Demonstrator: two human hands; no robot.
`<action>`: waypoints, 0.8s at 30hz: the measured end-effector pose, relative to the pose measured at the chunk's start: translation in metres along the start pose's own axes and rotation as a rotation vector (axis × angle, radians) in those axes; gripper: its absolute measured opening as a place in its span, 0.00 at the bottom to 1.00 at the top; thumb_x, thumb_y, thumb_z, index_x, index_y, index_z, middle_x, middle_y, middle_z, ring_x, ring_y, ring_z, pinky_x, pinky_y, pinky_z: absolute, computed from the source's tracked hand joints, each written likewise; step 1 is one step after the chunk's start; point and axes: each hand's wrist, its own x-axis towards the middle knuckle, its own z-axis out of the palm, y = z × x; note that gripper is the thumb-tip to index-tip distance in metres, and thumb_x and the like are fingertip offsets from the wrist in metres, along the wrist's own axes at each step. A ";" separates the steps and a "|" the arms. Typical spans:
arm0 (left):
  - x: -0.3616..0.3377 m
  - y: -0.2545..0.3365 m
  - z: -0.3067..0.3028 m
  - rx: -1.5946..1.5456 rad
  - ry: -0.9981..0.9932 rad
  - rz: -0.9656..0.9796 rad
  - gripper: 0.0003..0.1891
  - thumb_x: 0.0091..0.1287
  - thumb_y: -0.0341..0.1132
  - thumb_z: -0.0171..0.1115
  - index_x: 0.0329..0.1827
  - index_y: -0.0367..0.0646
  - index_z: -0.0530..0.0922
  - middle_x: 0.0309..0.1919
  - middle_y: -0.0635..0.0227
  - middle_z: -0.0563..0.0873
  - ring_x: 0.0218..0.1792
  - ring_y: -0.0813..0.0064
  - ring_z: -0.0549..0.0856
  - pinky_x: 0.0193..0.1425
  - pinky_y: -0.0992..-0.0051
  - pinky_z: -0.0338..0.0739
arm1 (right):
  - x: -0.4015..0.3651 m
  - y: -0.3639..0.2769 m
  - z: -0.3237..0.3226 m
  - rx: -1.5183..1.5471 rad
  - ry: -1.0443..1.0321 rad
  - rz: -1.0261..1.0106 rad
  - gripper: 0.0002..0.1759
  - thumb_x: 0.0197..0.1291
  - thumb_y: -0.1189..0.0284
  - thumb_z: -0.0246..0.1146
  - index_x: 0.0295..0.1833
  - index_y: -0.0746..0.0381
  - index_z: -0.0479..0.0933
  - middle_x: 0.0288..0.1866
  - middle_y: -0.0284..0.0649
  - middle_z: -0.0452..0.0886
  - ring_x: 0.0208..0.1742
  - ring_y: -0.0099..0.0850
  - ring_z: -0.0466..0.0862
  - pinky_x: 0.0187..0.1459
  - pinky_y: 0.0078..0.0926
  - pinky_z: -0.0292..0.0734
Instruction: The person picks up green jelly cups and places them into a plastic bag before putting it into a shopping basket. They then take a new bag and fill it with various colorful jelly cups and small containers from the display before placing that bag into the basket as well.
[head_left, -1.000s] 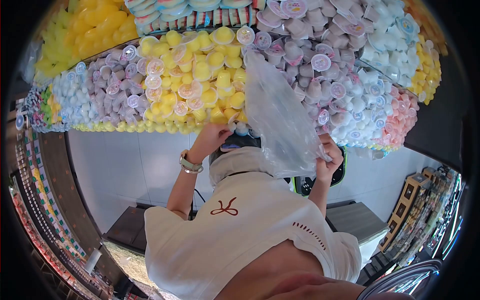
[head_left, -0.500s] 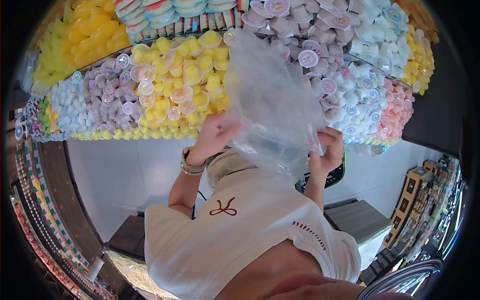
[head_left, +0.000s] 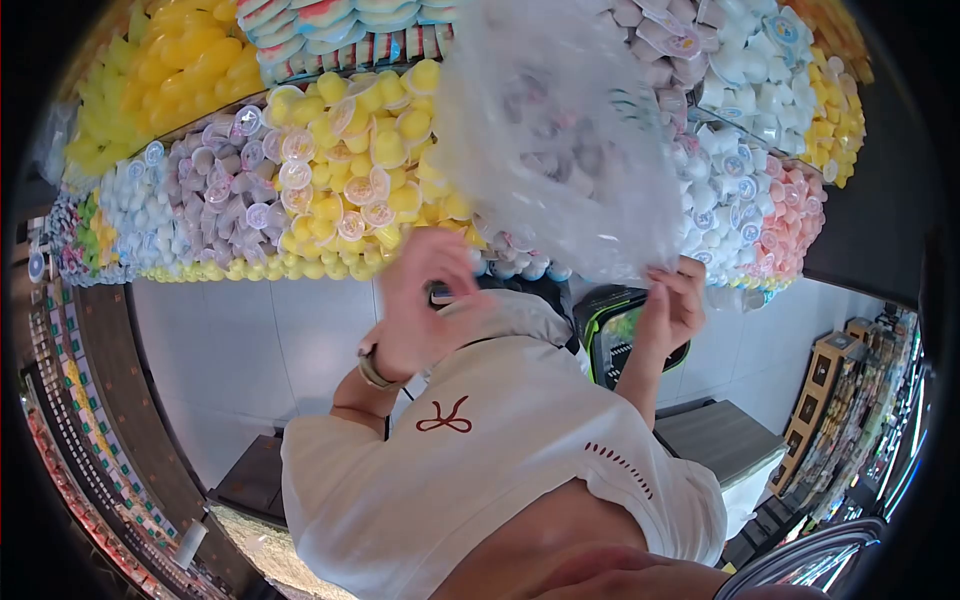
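Note:
A clear plastic bag (head_left: 570, 130) hangs spread out in front of me, over the jelly cups on the display. My right hand (head_left: 675, 305) pinches its lower right corner between thumb and fingertips. To the left, my left hand (head_left: 425, 300) is blurred by motion, with its fingers curved and a gap between them and the thumb. It appears apart from the bag and holds nothing I can see. Yellow jelly cups (head_left: 385, 150) lie just beyond this hand. Purple-grey cups show through the film.
Light blue cups (head_left: 735, 190) and pink cups (head_left: 790, 215) fill the display's right side. Yellow pouches (head_left: 195, 60) are piled at the far left. A black and green basket (head_left: 605, 335) is below my right hand. A dark box (head_left: 720, 435) stands at the right.
My left hand has come off the bag and moved down towards my body. The bag has swung up and right, still held by my right hand, uncovering more of the basket.

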 end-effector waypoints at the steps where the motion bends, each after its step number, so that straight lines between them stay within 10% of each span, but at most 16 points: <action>1: 0.006 0.007 0.014 -0.127 -0.078 -0.163 0.16 0.61 0.24 0.59 0.51 0.35 0.68 0.41 0.63 0.75 0.36 0.75 0.81 0.35 0.80 0.78 | -0.002 -0.004 0.008 -0.003 -0.035 0.065 0.10 0.44 0.83 0.65 0.36 0.68 0.79 0.41 0.43 0.74 0.44 0.33 0.74 0.48 0.26 0.67; 5: 0.021 -0.030 0.048 -0.539 0.150 -0.535 0.13 0.62 0.27 0.61 0.46 0.33 0.71 0.43 0.64 0.79 0.34 0.77 0.83 0.36 0.79 0.78 | -0.004 -0.016 0.031 -0.093 -0.354 -0.181 0.16 0.40 0.86 0.64 0.39 0.67 0.80 0.38 0.40 0.72 0.40 0.26 0.73 0.37 0.20 0.68; 8: 0.023 -0.043 0.038 -0.636 0.112 -0.460 0.08 0.65 0.25 0.54 0.46 0.35 0.72 0.42 0.61 0.77 0.42 0.66 0.83 0.43 0.68 0.82 | -0.004 -0.016 0.031 -0.116 -0.342 -0.158 0.20 0.41 0.86 0.64 0.45 0.66 0.79 0.36 0.37 0.69 0.36 0.24 0.71 0.32 0.18 0.67; 12: 0.009 -0.038 0.022 -0.639 0.111 -0.308 0.06 0.68 0.27 0.52 0.42 0.34 0.75 0.39 0.67 0.79 0.45 0.76 0.80 0.49 0.75 0.75 | 0.011 -0.020 0.035 -0.101 -0.028 0.248 0.24 0.46 0.79 0.65 0.54 0.65 0.74 0.36 0.37 0.64 0.31 0.27 0.67 0.35 0.20 0.66; 16: 0.005 -0.015 0.005 -0.660 -0.007 -0.316 0.05 0.66 0.28 0.53 0.38 0.37 0.76 0.36 0.68 0.80 0.44 0.78 0.79 0.50 0.75 0.73 | 0.018 -0.035 0.016 -0.413 0.007 -0.060 0.21 0.48 0.69 0.65 0.49 0.65 0.77 0.36 0.36 0.65 0.35 0.31 0.70 0.40 0.26 0.69; 19: 0.007 -0.007 0.005 -0.297 -0.149 -0.181 0.03 0.62 0.28 0.55 0.35 0.38 0.75 0.33 0.66 0.79 0.40 0.76 0.79 0.46 0.74 0.73 | 0.022 -0.072 0.004 -0.307 -0.257 -0.454 0.21 0.46 0.70 0.66 0.48 0.64 0.78 0.44 0.41 0.70 0.41 0.36 0.75 0.41 0.31 0.72; 24: 0.019 0.008 0.014 0.188 -0.675 0.318 0.07 0.50 0.27 0.57 0.30 0.38 0.71 0.30 0.60 0.73 0.34 0.60 0.76 0.39 0.65 0.71 | 0.046 -0.076 0.047 -0.180 -0.940 -0.412 0.18 0.46 0.72 0.64 0.47 0.64 0.79 0.50 0.49 0.75 0.43 0.39 0.79 0.41 0.33 0.76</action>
